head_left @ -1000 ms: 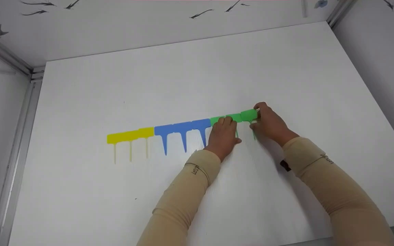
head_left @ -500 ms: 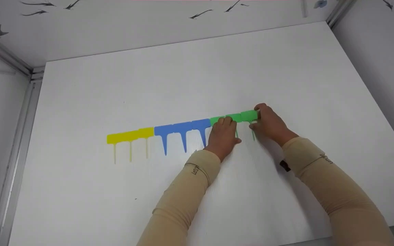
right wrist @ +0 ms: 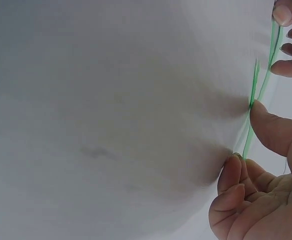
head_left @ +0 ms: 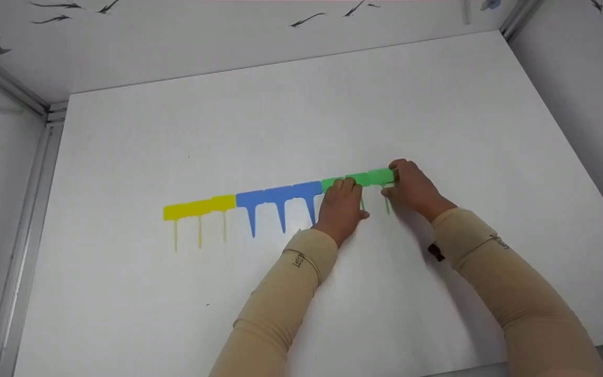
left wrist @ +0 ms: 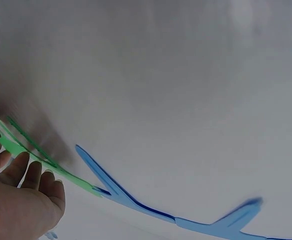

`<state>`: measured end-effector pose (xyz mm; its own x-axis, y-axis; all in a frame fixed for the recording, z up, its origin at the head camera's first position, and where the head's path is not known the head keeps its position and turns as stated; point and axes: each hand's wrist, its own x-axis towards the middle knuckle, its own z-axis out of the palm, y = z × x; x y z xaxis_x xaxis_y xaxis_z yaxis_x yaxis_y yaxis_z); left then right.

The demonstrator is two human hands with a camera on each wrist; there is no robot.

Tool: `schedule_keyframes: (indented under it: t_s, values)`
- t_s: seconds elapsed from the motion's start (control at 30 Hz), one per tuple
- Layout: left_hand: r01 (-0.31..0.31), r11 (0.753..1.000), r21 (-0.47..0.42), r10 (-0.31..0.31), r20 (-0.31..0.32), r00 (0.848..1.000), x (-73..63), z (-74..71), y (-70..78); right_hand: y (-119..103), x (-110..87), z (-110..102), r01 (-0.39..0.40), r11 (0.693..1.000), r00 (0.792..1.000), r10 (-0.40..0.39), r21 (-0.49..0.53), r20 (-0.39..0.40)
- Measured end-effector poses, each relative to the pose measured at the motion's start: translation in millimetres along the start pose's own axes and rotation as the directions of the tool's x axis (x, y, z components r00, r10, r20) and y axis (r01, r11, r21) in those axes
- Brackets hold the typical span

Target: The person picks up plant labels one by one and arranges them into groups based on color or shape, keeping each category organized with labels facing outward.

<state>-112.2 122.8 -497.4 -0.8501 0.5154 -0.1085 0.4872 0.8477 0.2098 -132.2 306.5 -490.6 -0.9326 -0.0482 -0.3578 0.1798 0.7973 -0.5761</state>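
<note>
A row of T-shaped plastic plant labels lies end to end, heads aligned and pointed stems toward the person: yellow labels (head_left: 189, 210) at left, blue labels (head_left: 280, 193) in the middle, green labels (head_left: 379, 177) at right. My left hand (head_left: 341, 212) covers part of the green section with bent fingers, fingertips at its upper edge; the left wrist view shows the green strip (left wrist: 71, 176) between thumb and fingers. The rightmost green label's end is gripped by my right hand (head_left: 417, 189), its thumb (right wrist: 273, 125) near the stem. The left hand hides some stems.
The labels lie on a large white tabletop (head_left: 149, 303). White panels with dark bird-like prints (head_left: 306, 20) stand behind and at the right. Metal framing (head_left: 24, 230) runs along the left side. A small dark object (head_left: 436, 253) shows under the right sleeve.
My right hand has shifted very slightly toward the person at the rightmost green label. The left hand and the yellow and blue labels have stayed in place.
</note>
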Motion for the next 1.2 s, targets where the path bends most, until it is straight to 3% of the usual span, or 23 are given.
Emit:
schedule_keyframes:
  t_s: [1.2]
  values:
    - [0.024,1.0,-0.003,-0.024,0.024,0.999,-0.3,-2.4,2.7,-0.3,-0.4,-6.4,0.001,0.999,0.996,0.002,-0.035,0.084]
